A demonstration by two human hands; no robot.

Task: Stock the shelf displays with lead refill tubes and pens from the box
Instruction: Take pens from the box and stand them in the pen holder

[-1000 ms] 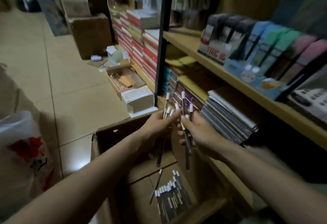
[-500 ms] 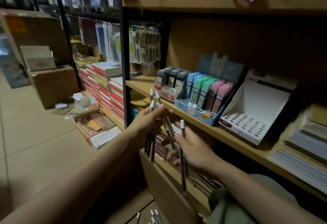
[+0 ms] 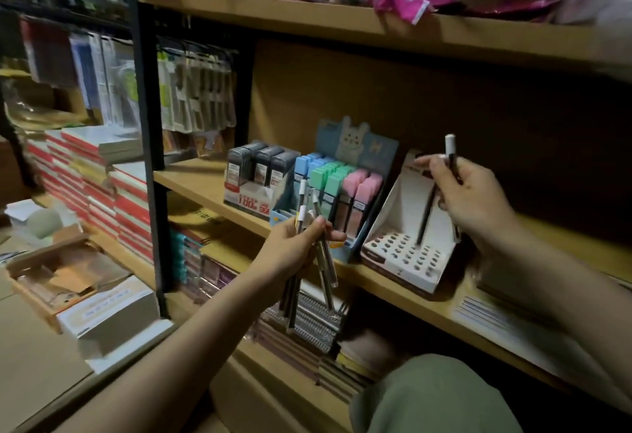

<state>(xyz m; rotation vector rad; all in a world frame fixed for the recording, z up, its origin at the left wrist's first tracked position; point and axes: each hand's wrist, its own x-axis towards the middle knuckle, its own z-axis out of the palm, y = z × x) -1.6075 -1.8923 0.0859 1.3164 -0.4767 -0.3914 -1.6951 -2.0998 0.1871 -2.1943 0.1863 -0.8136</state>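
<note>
My left hand (image 3: 294,248) grips a bundle of several dark pens with white caps (image 3: 318,255) in front of the middle shelf. My right hand (image 3: 468,193) pinches a single dark pen (image 3: 429,207) with a white cap, its tip down in a hole of the white pen display stand (image 3: 407,272). That stand has rows of holes, and I see no other pen standing in it. Left of it sits a blue display of pastel lead refill tubes (image 3: 338,190), then a display of dark lead refill tubes (image 3: 263,169). The stock box is out of view.
The wooden shelf board (image 3: 195,179) carries the displays; spiral notebooks (image 3: 314,323) lie on the shelf below. A black upright post (image 3: 150,145) stands left, with stacked notebooks (image 3: 113,172) beyond. Small cardboard boxes (image 3: 65,282) sit on the floor. My knee in green cloth (image 3: 434,398) is low right.
My right hand has moved right from beside the left hand, carrying one pen to the white stand and setting its tip in a hole. The view has lifted from the box to the shelf.
</note>
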